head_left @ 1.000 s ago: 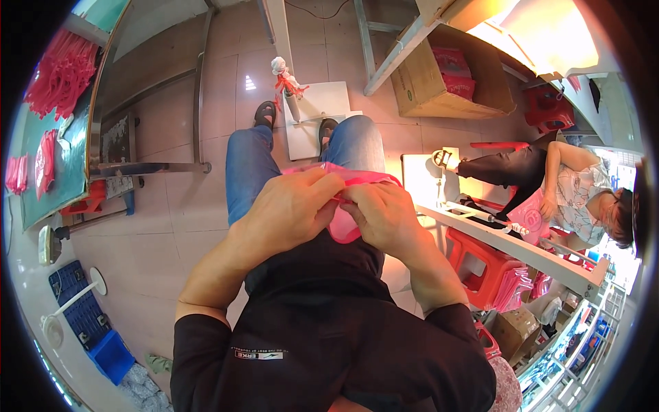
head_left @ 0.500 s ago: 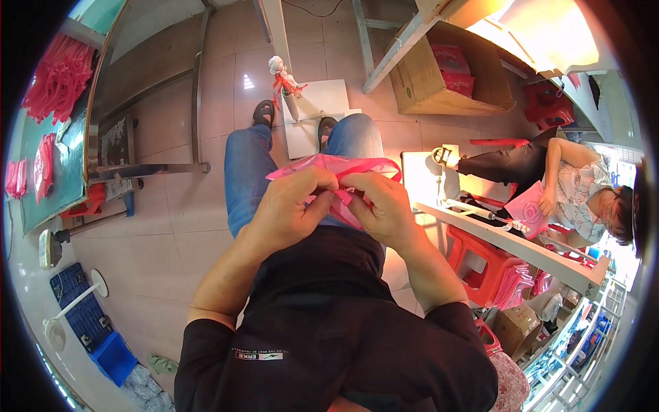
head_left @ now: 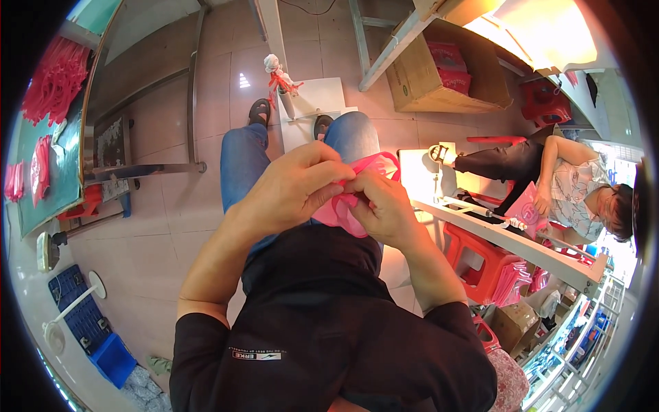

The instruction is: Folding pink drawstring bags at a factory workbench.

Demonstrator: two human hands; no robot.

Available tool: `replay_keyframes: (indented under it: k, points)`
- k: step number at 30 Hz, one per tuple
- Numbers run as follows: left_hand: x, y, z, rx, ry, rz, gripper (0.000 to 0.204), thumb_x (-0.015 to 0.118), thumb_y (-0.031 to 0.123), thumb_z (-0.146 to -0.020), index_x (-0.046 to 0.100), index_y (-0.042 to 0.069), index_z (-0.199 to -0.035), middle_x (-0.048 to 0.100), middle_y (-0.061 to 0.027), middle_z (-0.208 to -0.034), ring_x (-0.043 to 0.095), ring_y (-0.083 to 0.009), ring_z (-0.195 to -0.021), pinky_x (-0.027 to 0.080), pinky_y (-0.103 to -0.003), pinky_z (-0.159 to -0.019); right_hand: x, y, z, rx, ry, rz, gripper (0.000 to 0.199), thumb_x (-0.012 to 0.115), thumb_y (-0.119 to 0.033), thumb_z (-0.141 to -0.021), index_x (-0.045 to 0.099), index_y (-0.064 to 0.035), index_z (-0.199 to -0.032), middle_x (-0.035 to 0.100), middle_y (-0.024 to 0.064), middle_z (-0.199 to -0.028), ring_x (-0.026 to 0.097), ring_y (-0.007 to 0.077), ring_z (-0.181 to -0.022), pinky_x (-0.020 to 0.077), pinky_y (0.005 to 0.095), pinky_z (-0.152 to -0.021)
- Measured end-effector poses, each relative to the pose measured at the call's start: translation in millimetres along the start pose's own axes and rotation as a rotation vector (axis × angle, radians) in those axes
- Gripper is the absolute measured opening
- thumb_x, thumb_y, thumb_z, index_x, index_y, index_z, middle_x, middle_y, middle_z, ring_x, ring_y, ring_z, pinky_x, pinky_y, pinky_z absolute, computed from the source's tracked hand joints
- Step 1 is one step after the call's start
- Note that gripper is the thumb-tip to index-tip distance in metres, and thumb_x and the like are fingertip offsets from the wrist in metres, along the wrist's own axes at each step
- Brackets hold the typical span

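Note:
A thin pink plastic bag (head_left: 379,165) is bunched up between my hands, above my lap. My left hand (head_left: 292,184) is closed, its thumb and fingers pinched together at the bag's left edge. Across from it, my right hand (head_left: 384,211) grips the gathered plastic, thumb and index finger near the left fingertips. Part of the bag sticks out beyond my right hand, and another fold hangs below the fingers. Just what lies between the left fingertips is hard to see.
Red and pink strips and bags lie on the green table (head_left: 65,199) at left. Ahead, a post with a white wrapped top (head_left: 272,63) stands by a white board. A cardboard box (head_left: 419,89) holds pink packages. At right, a co-worker (head_left: 573,182) sits behind a white beam (head_left: 508,237) and red stools (head_left: 473,261).
The bag, spread wide across my lap before, is now crumpled and lies more to the right. My left hand has lifted slightly, with its fingers turned further over.

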State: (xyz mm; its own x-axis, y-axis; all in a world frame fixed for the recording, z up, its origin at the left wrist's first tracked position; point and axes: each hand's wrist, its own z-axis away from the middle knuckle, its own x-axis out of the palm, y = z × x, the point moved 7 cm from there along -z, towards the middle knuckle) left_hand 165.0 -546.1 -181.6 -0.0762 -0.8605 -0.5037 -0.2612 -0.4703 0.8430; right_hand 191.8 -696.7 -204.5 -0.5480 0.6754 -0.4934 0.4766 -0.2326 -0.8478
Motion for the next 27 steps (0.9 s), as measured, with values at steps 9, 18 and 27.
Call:
replay_keyframes:
  k: [9,18,27]
  points:
    - [1,-3,-10,0.060,-0.187,0.247,0.025,0.073,0.002,-0.085,0.070,0.005,-0.109,0.064,-0.0103,-0.102,0.064,-0.0265,-0.094,0.052,-0.035,-0.082,-8,6,3,0.149,-0.061,-0.155,0.021,0.075,0.004,-0.080,0.067,-0.0041,-0.098,0.067,0.0047,-0.085,0.062,0.0122,-0.072,0.0489,0.0266,-0.063]
    - [9,-6,-6,0.156,-0.248,0.316,0.024,0.076,0.002,-0.082,0.071,0.007,-0.105,0.064,-0.0067,-0.098,0.063,-0.0209,-0.087,0.052,-0.031,-0.071,-15,8,4,0.229,-0.138,-0.222,0.020,0.076,-0.003,-0.083,0.067,-0.0038,-0.100,0.066,0.0052,-0.080,0.061,0.0123,-0.069,0.0493,0.0283,-0.062]
    - [9,4,-10,0.191,-0.253,-0.038,0.019,0.076,0.001,-0.080,0.065,0.006,-0.094,0.060,-0.0088,-0.096,0.063,-0.0258,-0.086,0.053,-0.035,-0.074,-19,17,10,0.269,-0.077,-0.366,0.019,0.074,0.003,-0.081,0.064,-0.0032,-0.096,0.064,0.0024,-0.085,0.058,0.0094,-0.072,0.0475,0.0252,-0.064]
